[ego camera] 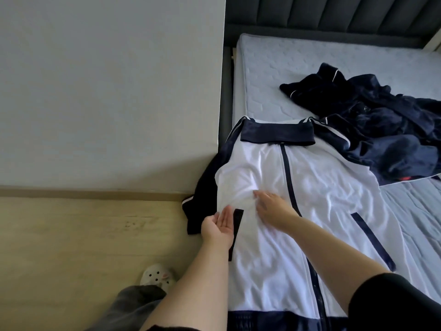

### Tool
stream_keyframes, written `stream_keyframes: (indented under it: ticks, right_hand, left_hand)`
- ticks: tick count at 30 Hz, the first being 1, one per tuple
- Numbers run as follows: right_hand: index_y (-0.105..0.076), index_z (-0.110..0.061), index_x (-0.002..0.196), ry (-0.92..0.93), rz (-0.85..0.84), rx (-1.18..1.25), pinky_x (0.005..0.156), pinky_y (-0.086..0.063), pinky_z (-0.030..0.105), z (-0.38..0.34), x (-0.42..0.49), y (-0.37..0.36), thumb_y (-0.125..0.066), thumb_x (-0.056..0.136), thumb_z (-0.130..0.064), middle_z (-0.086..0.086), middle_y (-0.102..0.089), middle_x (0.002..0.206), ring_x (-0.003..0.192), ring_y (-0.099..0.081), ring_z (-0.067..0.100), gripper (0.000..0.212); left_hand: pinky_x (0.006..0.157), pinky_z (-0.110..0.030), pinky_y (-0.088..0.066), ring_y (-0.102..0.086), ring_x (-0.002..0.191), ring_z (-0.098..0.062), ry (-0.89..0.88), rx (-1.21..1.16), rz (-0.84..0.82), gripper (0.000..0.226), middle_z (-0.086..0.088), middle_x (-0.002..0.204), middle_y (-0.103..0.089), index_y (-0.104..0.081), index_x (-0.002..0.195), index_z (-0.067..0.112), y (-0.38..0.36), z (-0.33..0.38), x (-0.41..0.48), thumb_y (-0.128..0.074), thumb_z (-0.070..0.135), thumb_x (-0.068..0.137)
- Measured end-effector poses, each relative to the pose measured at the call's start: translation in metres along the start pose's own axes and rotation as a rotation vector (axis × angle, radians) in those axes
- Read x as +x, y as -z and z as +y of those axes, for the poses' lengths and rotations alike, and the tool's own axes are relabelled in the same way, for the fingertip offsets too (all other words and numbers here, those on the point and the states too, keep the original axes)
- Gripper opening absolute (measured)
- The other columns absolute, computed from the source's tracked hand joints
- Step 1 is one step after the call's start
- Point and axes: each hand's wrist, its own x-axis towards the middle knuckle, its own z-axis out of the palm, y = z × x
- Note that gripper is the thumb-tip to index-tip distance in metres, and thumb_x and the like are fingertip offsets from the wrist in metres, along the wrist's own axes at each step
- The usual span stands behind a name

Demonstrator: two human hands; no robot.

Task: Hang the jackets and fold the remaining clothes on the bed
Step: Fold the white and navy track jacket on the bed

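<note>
A white jacket [317, 199] with a navy collar, navy zip line and navy pocket strips lies spread flat, front up, on the near left part of the bed [286, 75]. Its navy left sleeve [202, 192] hangs over the bed's edge toward the floor. My right hand [272, 207] lies flat, palm down, on the jacket's white chest left of the zip. My left hand [220, 224] is open, palm turned up, fingers straight, at the jacket's left edge beside a pocket strip. A heap of dark navy clothes [372, 130] lies crumpled further back on the right.
The mattress is bare and pale blue, with a dark padded headboard [334, 17] behind it. A pale wall [107, 91] stands to the left of the bed. Below it is wooden floor [83, 247], where a white spotted slipper [157, 278] and my trouser leg show.
</note>
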Motion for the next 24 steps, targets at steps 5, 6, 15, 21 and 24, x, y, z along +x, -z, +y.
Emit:
stream_keyframes:
  ticks: [5,6,15,21,24]
  right_hand:
    - [-0.043,-0.017,0.13,-0.13,-0.07,-0.033,0.094,-0.041,0.039,-0.018,0.028,0.008,-0.036,0.093,-0.028,0.003,-0.047,0.131,0.117,-0.045,0.022,0.039]
    - [-0.044,-0.017,0.125,-0.157,-0.076,-0.052,0.091,-0.041,0.04,-0.022,0.034,0.011,-0.037,0.092,-0.033,0.003,-0.048,0.127,0.114,-0.046,0.021,0.038]
    - [-0.01,-0.024,0.149,-0.288,-0.232,-0.136,0.106,-0.029,0.047,-0.026,0.076,0.01,-0.042,0.083,-0.049,0.003,-0.044,0.14,0.129,-0.04,0.029,0.077]
    - [-0.005,-0.015,0.15,-0.32,-0.357,0.068,0.083,-0.043,0.031,-0.024,0.09,0.017,-0.049,0.083,-0.04,0.003,-0.055,0.113,0.101,-0.053,0.022,0.084]
    - [-0.012,-0.016,0.148,-0.33,-0.38,0.072,0.059,-0.039,0.026,-0.023,0.094,0.02,-0.05,0.083,-0.04,-0.004,-0.051,0.091,0.08,-0.051,0.015,0.079]
  left_hand:
    - [0.095,-0.04,-0.044,-0.049,0.123,-0.034,-0.024,-0.054,0.005,0.043,-0.021,0.138,-0.044,-0.03,0.142,0.0,0.003,0.032,0.031,-0.031,0.014,0.102]
    - [0.099,-0.04,-0.042,-0.047,0.126,-0.032,-0.028,-0.02,0.008,0.043,-0.02,0.14,-0.043,-0.03,0.142,0.0,0.002,0.037,0.038,-0.031,0.015,0.102]
    - [0.075,-0.031,-0.05,-0.062,0.083,-0.021,-0.091,0.466,-0.01,0.023,-0.009,0.103,-0.063,-0.061,0.098,0.006,-0.033,0.041,0.082,-0.042,0.019,0.098]
    - [0.092,-0.036,-0.047,-0.057,0.109,-0.027,-0.184,0.636,0.006,0.037,-0.01,0.126,-0.058,-0.049,0.132,0.01,-0.065,0.039,0.112,-0.043,0.024,0.098]
    - [0.107,-0.04,-0.036,-0.043,0.128,-0.029,-0.559,0.95,0.189,0.058,-0.012,0.144,-0.04,-0.031,0.144,0.012,-0.074,0.056,0.126,-0.039,-0.001,0.088]
